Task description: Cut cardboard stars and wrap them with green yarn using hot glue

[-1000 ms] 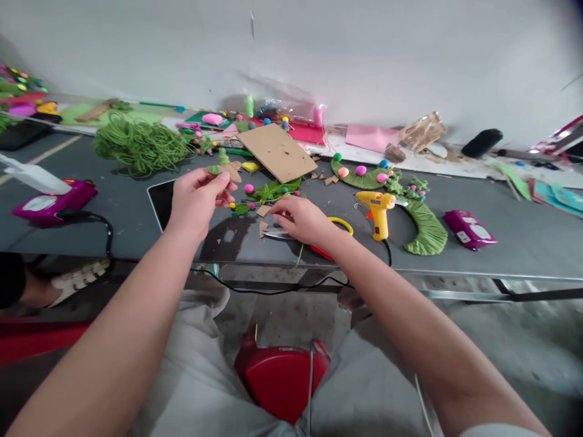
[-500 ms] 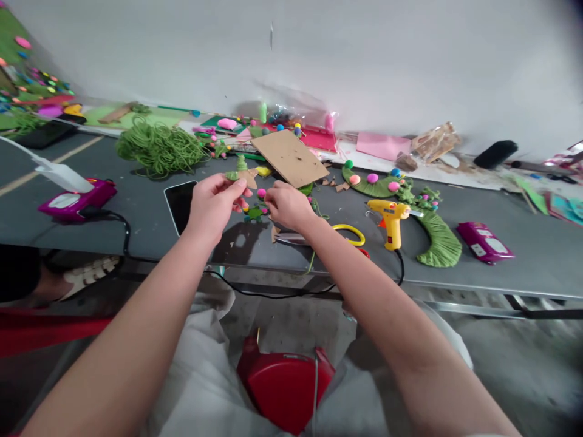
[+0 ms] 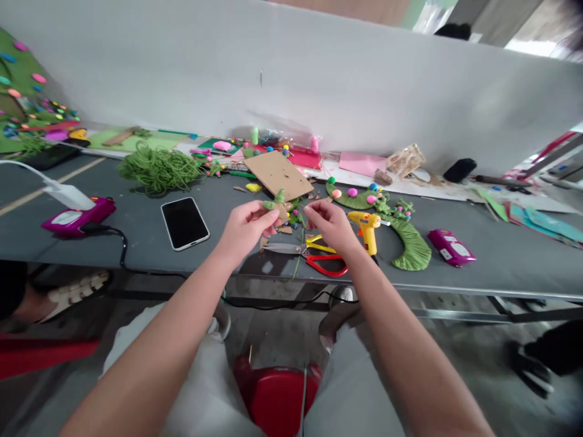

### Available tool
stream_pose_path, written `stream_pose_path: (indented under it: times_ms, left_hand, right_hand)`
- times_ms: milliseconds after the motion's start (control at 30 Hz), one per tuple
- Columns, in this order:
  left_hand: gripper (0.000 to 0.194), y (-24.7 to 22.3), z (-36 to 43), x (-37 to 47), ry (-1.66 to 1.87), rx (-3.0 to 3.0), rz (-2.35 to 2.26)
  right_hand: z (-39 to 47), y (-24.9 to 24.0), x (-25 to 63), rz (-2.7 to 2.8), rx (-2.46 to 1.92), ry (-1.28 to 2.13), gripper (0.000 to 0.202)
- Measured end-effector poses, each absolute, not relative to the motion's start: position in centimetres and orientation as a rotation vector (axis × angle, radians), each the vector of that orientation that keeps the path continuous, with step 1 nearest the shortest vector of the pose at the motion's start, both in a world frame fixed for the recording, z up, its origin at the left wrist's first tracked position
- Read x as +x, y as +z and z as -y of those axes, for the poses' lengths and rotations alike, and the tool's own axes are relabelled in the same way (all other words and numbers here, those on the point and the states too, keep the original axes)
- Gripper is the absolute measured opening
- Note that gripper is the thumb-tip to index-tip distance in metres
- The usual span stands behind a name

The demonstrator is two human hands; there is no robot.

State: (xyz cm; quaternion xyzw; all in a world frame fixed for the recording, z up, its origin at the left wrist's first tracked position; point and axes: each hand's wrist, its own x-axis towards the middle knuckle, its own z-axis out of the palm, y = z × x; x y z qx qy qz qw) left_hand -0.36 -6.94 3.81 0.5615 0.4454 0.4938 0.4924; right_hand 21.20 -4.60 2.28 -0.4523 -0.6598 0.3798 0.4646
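Observation:
My left hand (image 3: 249, 229) pinches a small cardboard cutout (image 3: 281, 212) partly wrapped in green yarn (image 3: 279, 196). Just to its right, my right hand (image 3: 328, 223) has its fingertips pinched together, with a thin green yarn strand (image 3: 302, 230) trailing below them. A gap separates the two hands. Beneath them lie scissors (image 3: 327, 264) with red and yellow handles, blades pointing left. Small pompom-trimmed green pieces behind the fingers are partly hidden. A yellow glue gun (image 3: 368, 229) stands close beyond my right wrist.
A phone (image 3: 184, 223) lies left, near a purple power socket (image 3: 78, 217) with a charger. A green yarn heap (image 3: 159, 170) and a cardboard sheet (image 3: 277, 173) sit behind. To the right are a yarn-wrapped crescent (image 3: 412, 246) and another purple socket (image 3: 450, 247). A black cable hangs along the front edge.
The view has shifted, uncovering the phone and more of the scissors. Both hands appear farther right in the picture; the left still grips the wrapped cardboard cutout, and the right hand has moved farther from it.

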Motion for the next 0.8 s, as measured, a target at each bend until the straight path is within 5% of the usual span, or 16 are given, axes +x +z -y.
stream_pose_path:
  times_ms: [333,533,800]
  left_hand:
    - [0.048,0.7,7.9,1.5,1.187,1.338,-0.970]
    - [0.027,0.2,8.8,2.4,1.198,1.357,-0.913]
    - [0.032,-0.3,8.6,3.5,1.200,1.255,-0.968]
  right_hand:
    - [6.9,1.2,23.6,1.732,-1.163,0.799,0.032]
    - [7.3,1.9,23.9,1.797,-1.111,0.845,0.029]
    - [7.3,1.5,23.8,1.689,-1.087,0.911,0.026]
